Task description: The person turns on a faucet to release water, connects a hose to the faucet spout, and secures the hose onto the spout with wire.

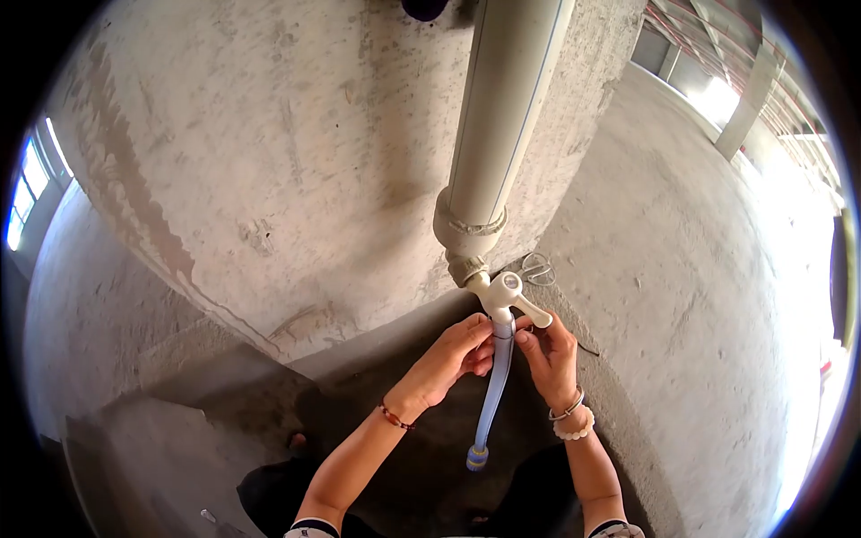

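A light-coloured plastic tap (507, 289) with a lever handle sticks out from the lower end of a thick pipe. A translucent bluish hose (494, 394) is fitted over its spout and hangs down, with a blue and yellowish fitting (477, 459) at the bottom. A thin dark wire or tie (504, 337) goes around the hose's upper end. My left hand (457, 354) is closed with its fingertips against the hose's left side. On the other side, my right hand (549, 357) pinches close to the hose, seemingly on the tie; a dark tail (588, 351) shows beyond it.
The thick pipe (507, 117) runs down along a large concrete column (296, 152). A pair of scissors or a similar looped tool (537, 269) lies on the concrete ledge behind the tap. Rough concrete floor (682, 296) extends to the right. A dark recess lies below the hose.
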The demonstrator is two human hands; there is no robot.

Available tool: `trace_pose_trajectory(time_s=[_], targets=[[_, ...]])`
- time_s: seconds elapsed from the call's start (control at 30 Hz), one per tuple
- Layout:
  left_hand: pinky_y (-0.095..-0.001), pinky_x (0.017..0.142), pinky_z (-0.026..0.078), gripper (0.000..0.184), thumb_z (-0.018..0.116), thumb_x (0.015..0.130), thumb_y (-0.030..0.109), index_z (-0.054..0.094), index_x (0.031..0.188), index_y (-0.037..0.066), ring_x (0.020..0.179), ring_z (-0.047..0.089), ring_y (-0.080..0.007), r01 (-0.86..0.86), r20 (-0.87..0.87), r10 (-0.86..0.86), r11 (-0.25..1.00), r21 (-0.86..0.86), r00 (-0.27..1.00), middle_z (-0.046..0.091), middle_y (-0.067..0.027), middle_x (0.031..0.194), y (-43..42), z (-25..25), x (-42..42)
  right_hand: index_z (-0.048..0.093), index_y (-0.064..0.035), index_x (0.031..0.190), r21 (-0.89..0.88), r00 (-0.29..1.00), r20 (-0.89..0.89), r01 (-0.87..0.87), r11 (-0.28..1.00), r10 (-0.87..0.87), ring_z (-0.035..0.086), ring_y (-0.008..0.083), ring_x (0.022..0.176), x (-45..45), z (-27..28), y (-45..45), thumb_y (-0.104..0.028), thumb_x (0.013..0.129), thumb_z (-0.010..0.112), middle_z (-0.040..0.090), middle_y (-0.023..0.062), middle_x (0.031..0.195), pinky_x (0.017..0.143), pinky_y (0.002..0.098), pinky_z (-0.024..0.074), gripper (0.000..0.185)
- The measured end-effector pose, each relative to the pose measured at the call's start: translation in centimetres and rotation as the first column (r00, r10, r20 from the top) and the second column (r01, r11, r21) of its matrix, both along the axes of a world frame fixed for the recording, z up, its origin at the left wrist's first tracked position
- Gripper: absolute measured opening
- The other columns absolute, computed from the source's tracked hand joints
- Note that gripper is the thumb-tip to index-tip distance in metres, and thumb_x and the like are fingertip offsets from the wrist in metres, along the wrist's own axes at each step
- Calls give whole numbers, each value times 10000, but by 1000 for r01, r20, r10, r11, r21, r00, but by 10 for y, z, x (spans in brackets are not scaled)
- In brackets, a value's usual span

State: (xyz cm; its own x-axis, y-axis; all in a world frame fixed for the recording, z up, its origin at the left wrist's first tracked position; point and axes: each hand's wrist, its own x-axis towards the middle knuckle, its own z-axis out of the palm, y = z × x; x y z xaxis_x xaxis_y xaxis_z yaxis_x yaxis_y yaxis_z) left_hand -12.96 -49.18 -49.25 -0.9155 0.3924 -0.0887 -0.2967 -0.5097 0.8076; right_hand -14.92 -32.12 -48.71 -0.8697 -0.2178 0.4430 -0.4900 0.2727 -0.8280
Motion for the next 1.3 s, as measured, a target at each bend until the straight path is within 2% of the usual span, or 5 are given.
trace_pose_trajectory(time_s=[0.47, 0.73, 0.87, 1.1, 1.3], targets=[[-189, 586, 320, 185, 499, 963, 281, 492, 931, 98, 632, 361, -44, -69, -101, 74, 996, 50, 992, 399, 62, 724, 2, -6, 5, 546, -22, 872, 137, 997, -75, -14, 990, 25, 565, 107, 577, -9, 4, -3, -203, 877, 645, 595, 44, 656, 530, 254, 451, 207], [-198, 584, 323, 115, 515, 937, 187, 500, 877, 91, 620, 362, -34, -159, 25, 157, 970, 184, 987, 396, 68, 675, 9, -3, 2, 488, -8, 1010, -123, 958, -155, 222, 967, -240, 589, 126, 655, 15, -11, -5, -151, 871, 643, 623, 73, 862, 554, 261, 461, 253], [-213, 598, 345, 109, 482, 950, 180, 516, 922, 81, 642, 395, -45, -177, 12, 179, 962, 207, 984, 440, 41, 723, 13, -11, 3, 593, 5, 944, 121, 930, 368, -53, 991, 5, 599, 98, 542, 60, 15, -4, -212, 898, 610, 594, 34, 623, 479, 230, 446, 223], [-191, 593, 346, 122, 426, 956, 142, 489, 882, 69, 683, 415, -29, -309, -300, 288, 951, -22, 909, 417, 43, 715, 14, -7, 10, 605, 7, 779, 37, 926, 373, 56, 998, -66, 558, 148, 418, 54, 26, -49, -208, 910, 572, 549, 80, 496, 412, 257, 408, 254], [-196, 555, 358, 160, 419, 957, 171, 508, 861, 79, 670, 427, -21, -257, 87, 248, 958, 125, 965, 455, 47, 739, 17, 1, 9, 583, 19, 729, 38, 963, 202, 172, 984, -176, 526, 251, 418, 47, 3, -52, -163, 893, 555, 515, 150, 514, 428, 319, 388, 247]])
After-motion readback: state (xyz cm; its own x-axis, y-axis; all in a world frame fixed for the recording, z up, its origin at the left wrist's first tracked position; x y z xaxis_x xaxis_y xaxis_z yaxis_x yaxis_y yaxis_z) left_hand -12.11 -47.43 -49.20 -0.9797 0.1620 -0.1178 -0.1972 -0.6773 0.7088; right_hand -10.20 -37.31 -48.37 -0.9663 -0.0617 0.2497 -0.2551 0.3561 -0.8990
